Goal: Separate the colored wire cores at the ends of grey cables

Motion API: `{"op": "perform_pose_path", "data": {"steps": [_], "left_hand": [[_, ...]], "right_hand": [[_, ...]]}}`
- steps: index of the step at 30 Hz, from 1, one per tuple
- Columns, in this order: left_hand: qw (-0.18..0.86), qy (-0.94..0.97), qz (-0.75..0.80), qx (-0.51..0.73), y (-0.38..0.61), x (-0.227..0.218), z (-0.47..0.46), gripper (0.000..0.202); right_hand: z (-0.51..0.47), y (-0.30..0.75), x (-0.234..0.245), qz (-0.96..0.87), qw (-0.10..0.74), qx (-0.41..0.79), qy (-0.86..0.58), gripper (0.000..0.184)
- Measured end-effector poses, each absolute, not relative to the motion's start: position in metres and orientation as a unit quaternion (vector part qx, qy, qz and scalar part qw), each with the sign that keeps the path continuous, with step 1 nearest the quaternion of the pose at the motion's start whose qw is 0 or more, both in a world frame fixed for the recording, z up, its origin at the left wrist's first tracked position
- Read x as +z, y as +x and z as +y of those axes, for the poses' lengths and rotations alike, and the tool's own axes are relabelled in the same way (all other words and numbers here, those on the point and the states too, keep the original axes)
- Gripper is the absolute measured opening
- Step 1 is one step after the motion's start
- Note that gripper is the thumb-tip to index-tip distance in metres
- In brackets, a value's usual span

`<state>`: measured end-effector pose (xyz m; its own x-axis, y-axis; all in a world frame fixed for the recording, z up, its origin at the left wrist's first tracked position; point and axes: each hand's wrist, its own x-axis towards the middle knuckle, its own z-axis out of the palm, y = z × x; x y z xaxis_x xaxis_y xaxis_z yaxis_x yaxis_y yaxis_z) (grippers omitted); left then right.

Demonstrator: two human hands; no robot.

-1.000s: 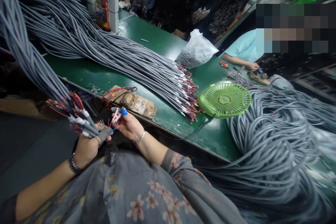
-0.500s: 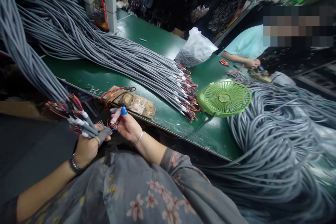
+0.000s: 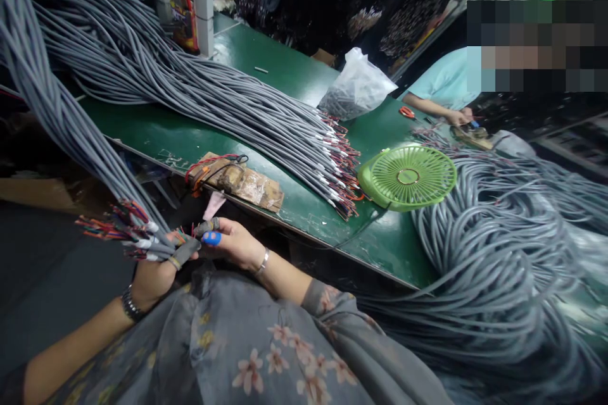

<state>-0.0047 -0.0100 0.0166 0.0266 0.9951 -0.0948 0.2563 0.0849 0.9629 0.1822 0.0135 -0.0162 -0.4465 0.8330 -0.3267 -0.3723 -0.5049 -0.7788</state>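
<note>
My left hand is closed around the ends of a few grey cables that hang down from the upper left; coloured wires fan out of their stripped tips. A grey finger cot covers its forefinger. My right hand, with a blue cot on the thumb, pinches the wire ends of one cable right beside the left forefinger. A pink snipper pokes up just behind the right hand.
A green table carries a long bundle of grey cables, a taped cardboard pad, a green fan and a plastic bag. A cable heap fills the right. Another person's hand works at the far side.
Both hands sank lower and toward me. My right hand turned over, thumb now pointing left onto the wire ends; the pink snipper is no longer between its fingertips.
</note>
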Motion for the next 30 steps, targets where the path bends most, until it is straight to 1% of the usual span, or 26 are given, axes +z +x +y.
{"op": "perform_pose_path", "data": {"steps": [2, 4, 6, 8, 11, 14, 19, 21, 26, 30], "left_hand": [[0.453, 0.567, 0.566, 0.392, -0.006, 0.018, -0.008, 0.042], [0.460, 0.582, 0.552, 0.381, -0.006, 0.020, -0.005, 0.036], [0.490, 0.582, 0.540, 0.362, -0.005, 0.023, -0.002, 0.026], [0.522, 0.571, 0.535, 0.340, -0.004, 0.028, 0.000, 0.022], [0.540, 0.555, 0.535, 0.339, -0.001, 0.032, 0.000, 0.027], [0.521, 0.551, 0.538, 0.368, -0.001, 0.032, -0.001, 0.032], [0.510, 0.551, 0.548, 0.368, -0.004, 0.023, -0.002, 0.040], [0.517, 0.536, 0.550, 0.377, -0.004, 0.020, -0.002, 0.041], [0.523, 0.507, 0.550, 0.409, -0.003, 0.016, -0.002, 0.034], [0.525, 0.488, 0.555, 0.423, -0.001, 0.026, 0.000, 0.026]], "right_hand": [[0.010, 0.176, -0.013, -0.336, 0.417, 0.755, -0.378, 0.058], [0.009, 0.171, -0.010, -0.352, 0.431, 0.736, -0.386, 0.054], [0.010, 0.169, -0.010, -0.362, 0.421, 0.741, -0.378, 0.055], [0.010, 0.170, -0.010, -0.369, 0.401, 0.756, -0.363, 0.059], [0.011, 0.171, -0.009, -0.373, 0.395, 0.755, -0.366, 0.060], [0.012, 0.173, -0.007, -0.363, 0.406, 0.746, -0.383, 0.059], [0.013, 0.172, -0.006, -0.353, 0.413, 0.737, -0.402, 0.048], [0.012, 0.172, -0.008, -0.346, 0.413, 0.736, -0.410, 0.047], [0.014, 0.177, -0.021, -0.311, 0.406, 0.774, -0.374, 0.056], [0.028, 0.186, -0.026, -0.265, 0.415, 0.788, -0.369, 0.052]]}}
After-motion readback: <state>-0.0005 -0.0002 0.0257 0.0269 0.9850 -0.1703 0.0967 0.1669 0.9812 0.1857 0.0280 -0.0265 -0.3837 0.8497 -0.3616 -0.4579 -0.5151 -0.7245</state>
